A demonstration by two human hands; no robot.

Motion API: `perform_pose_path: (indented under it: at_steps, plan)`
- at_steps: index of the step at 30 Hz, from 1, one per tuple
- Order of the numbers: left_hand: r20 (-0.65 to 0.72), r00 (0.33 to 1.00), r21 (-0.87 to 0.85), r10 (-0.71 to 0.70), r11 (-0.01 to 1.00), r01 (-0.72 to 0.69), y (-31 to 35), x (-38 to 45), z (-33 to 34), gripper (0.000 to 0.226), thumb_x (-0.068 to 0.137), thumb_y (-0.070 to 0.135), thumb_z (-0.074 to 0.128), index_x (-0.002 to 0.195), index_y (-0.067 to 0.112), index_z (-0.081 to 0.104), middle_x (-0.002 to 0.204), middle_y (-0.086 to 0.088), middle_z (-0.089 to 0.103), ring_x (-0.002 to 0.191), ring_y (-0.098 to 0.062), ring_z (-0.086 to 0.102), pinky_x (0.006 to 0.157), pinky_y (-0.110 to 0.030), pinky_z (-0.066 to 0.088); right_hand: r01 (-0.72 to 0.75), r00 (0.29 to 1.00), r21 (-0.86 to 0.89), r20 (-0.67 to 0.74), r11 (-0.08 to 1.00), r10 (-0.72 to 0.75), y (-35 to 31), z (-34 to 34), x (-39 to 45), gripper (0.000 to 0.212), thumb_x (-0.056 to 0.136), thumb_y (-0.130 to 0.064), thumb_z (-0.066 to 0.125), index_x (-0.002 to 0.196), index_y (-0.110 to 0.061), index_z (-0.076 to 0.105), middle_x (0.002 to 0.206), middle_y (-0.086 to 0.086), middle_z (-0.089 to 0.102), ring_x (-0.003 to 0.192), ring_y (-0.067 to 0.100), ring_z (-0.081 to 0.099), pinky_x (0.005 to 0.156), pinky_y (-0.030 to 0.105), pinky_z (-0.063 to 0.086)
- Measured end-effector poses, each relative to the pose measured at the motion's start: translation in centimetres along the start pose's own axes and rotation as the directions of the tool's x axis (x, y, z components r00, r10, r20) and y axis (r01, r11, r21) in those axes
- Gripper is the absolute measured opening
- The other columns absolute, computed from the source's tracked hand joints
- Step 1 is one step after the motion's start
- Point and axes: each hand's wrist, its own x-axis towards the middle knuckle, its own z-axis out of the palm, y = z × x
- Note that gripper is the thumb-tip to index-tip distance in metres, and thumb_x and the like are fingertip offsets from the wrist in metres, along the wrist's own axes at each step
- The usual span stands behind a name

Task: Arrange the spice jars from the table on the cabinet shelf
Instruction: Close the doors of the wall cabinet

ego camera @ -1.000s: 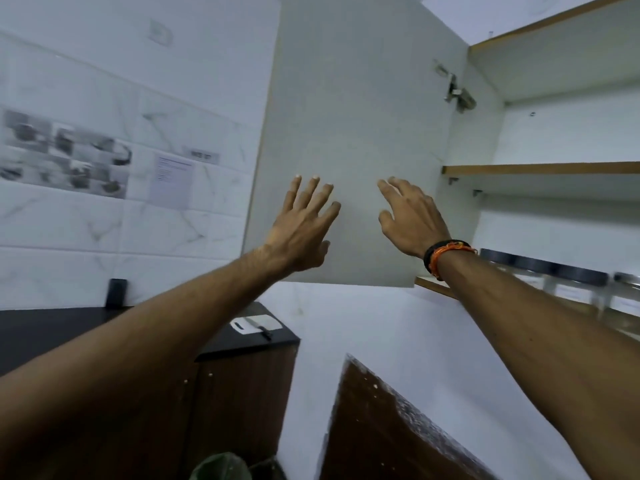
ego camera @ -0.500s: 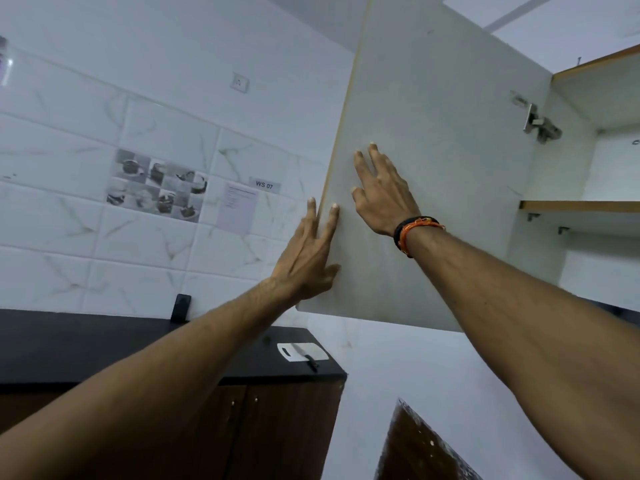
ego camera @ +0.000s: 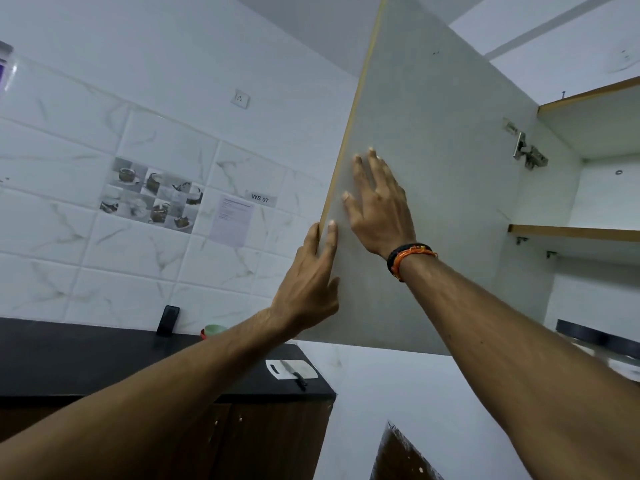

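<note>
The white cabinet door (ego camera: 450, 150) hangs open, its inner face toward me. My left hand (ego camera: 304, 285) holds its free left edge, with fingers on both sides of the wooden lip. My right hand (ego camera: 381, 209), with a black and orange wristband, lies flat on the inner face with fingers spread, holding nothing. Spice jars (ego camera: 588, 336) with dark lids stand on the cabinet's bottom shelf at the lower right, blurred and partly cut off by my right arm. A bare middle shelf (ego camera: 571, 232) is above them.
A black counter (ego camera: 104, 358) runs along the tiled wall at the left. It carries a white cutting board (ego camera: 277, 370) with a knife (ego camera: 294, 374), a small black object (ego camera: 168, 320) leaning on the wall, and a green bowl (ego camera: 213, 330). A dark brown board (ego camera: 398, 455) juts up below.
Both hands slid left across the door's inner face. My left hand went from flat on the panel to holding its free edge. The view swung left, so most jars left the frame.
</note>
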Motion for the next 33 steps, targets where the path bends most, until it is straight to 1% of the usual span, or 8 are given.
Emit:
perform_pose_path:
  at_steps: [5,11,14,19,23,26,29,33]
  plan:
    - [-0.144,0.985,-0.098,0.097,0.989,-0.112,2.9,-1.5,-0.7,0.091,0.089,0.006,0.063,0.159,0.005,0.006,0.165,-0.018,0.011,0.151,-0.032,0.021,0.117,-0.029,0.031,0.026,0.988,0.066,-0.153,0.997,-0.016,0.4,-2.8,-0.3,0.063,0.103,-0.041,0.038,0.158,-0.017,0.02,0.166,0.009,0.014,0.153,0.023,0.013,0.122,0.041,0.021]
    - [-0.288,0.947,-0.319,0.141,0.919,-0.234,8.0,-2.6,-1.7,0.088,0.088,0.002,0.063,0.158,0.003,0.009,0.155,-0.016,0.035,0.13,-0.02,0.047,0.092,-0.018,0.05,0.013,0.962,0.194,-0.269,0.981,0.04,1.0,-7.5,-0.5,0.073,0.1,-0.047,0.044,0.157,-0.008,0.019,0.165,0.012,0.016,0.153,0.021,0.013,0.123,0.042,0.021]
    - [-0.313,0.942,-0.425,0.119,0.869,-0.252,11.0,-2.8,-1.5,0.084,0.089,0.002,0.061,0.156,-0.004,0.01,0.154,-0.012,0.04,0.135,-0.016,0.046,0.102,-0.01,0.04,0.001,0.951,0.245,-0.3,0.97,0.074,1.5,-10.1,-1.3,0.079,0.097,-0.042,0.056,0.156,-0.003,0.019,0.165,0.014,0.016,0.153,0.022,0.015,0.124,0.038,0.021]
    - [-0.258,0.965,-0.675,0.05,0.705,-0.217,15.9,-3.2,-0.9,0.084,0.088,0.0,0.057,0.158,0.004,0.01,0.155,0.016,0.031,0.14,-0.001,0.041,0.11,-0.02,0.042,-0.055,0.942,0.324,-0.297,0.944,0.157,2.9,-14.5,-3.1,0.085,0.092,-0.035,0.065,0.156,-0.004,0.019,0.164,0.011,0.02,0.152,0.019,0.018,0.123,0.028,0.021]
    - [-0.145,0.989,-0.815,0.015,0.566,-0.127,19.6,-2.9,-0.5,0.085,0.085,-0.003,0.058,0.159,0.014,0.02,0.157,0.01,0.038,0.138,-0.001,0.044,0.106,-0.019,0.046,-0.117,0.936,0.368,-0.27,0.922,0.227,3.9,-18.2,-4.4,0.087,0.088,-0.029,0.07,0.156,-0.005,0.021,0.161,0.011,0.028,0.148,0.021,0.03,0.119,0.04,0.031]
    - [-0.091,0.995,-0.855,0.051,0.508,-0.104,22.4,-2.7,0.1,0.088,0.081,0.003,0.057,0.159,0.018,0.019,0.155,0.013,0.039,0.134,0.001,0.046,0.101,-0.015,0.047,-0.162,0.934,0.378,-0.24,0.912,0.265,4.9,-20.8,-5.6,0.086,0.086,-0.019,0.069,0.156,-0.006,0.021,0.149,0.016,0.046,0.128,0.023,0.052,0.109,0.043,0.044]
    - [-0.071,0.991,-0.863,0.115,0.491,-0.119,25.2,-2.8,1.5,0.096,0.078,0.004,0.057,0.16,0.023,0.011,0.16,0.017,0.028,0.136,-0.01,0.046,0.104,-0.026,0.049,-0.201,0.915,0.342,-0.268,0.918,0.301,6.4,-23.4,-7.3,0.08,0.082,-0.014,0.065,0.154,-0.006,0.03,0.119,0.016,0.067,0.099,0.021,0.066,0.088,0.035,0.056]
    - [-0.092,0.973,-0.83,0.213,0.524,-0.193,28.8,-3.0,3.8,0.102,0.078,0.011,0.059,0.161,0.022,0.0,0.169,0.009,0.003,0.154,-0.009,0.01,0.122,-0.047,0.028,-0.263,0.903,0.254,-0.276,0.931,0.33,9.0,-26.5,-9.3,0.074,0.083,-0.015,0.064,0.151,-0.006,0.036,0.104,0.016,0.071,0.092,0.033,0.067,0.079,0.04,0.06]
